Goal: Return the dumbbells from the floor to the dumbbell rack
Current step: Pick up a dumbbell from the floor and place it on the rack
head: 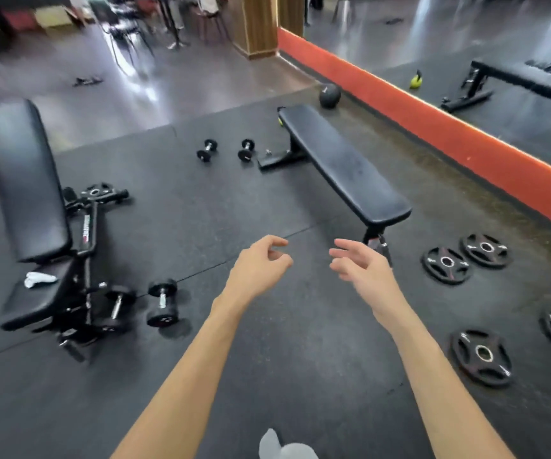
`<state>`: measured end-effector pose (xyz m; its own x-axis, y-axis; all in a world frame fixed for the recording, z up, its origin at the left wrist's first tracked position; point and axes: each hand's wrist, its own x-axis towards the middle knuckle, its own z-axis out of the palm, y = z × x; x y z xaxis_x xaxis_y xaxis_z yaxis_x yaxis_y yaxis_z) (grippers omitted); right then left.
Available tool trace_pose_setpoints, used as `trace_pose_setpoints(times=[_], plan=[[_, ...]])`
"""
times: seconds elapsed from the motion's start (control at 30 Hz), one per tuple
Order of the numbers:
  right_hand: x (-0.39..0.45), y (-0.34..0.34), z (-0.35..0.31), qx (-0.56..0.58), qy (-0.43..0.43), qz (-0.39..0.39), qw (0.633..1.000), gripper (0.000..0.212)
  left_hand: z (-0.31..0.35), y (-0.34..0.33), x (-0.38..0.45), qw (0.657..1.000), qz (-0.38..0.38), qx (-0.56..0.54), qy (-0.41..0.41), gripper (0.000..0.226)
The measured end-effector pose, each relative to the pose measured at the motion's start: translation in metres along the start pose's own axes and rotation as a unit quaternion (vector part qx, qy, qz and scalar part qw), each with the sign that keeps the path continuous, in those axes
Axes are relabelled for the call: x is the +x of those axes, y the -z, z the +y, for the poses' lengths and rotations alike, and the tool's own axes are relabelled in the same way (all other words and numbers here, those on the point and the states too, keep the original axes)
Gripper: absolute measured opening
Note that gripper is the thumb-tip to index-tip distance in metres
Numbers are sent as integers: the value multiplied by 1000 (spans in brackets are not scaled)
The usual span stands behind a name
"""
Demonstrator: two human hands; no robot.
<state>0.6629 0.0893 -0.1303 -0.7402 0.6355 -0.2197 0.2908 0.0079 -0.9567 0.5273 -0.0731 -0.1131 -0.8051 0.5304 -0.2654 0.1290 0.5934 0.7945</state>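
Two small black dumbbells lie on the rubber floor far ahead, one (207,150) to the left of the other (246,150), beside the flat bench's foot. Two larger black dumbbells lie near left: one (163,302) in the open, one (116,306) against the adjustable bench's frame. My left hand (259,266) and my right hand (360,266) hover side by side in mid-air over the floor, fingers loosely curled, holding nothing. No dumbbell rack is in view.
A flat bench (343,164) runs diagonally ahead right. An adjustable bench (24,180) stands at left with a white cloth (38,279) on its seat. Several weight plates (446,265) lie at right. A medicine ball (329,96) sits by the orange-edged mirror wall (433,127).
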Motion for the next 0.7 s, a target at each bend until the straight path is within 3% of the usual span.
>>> trace_pose_setpoints(times=[0.37, 0.7], plan=[[154, -187, -67, -18, 22, -135, 990, 38, -95, 141, 128, 981, 129, -124, 69, 33], [379, -293, -132, 5, 32, -189, 981, 40, -74, 237, 330, 975, 154, -129, 96, 34]])
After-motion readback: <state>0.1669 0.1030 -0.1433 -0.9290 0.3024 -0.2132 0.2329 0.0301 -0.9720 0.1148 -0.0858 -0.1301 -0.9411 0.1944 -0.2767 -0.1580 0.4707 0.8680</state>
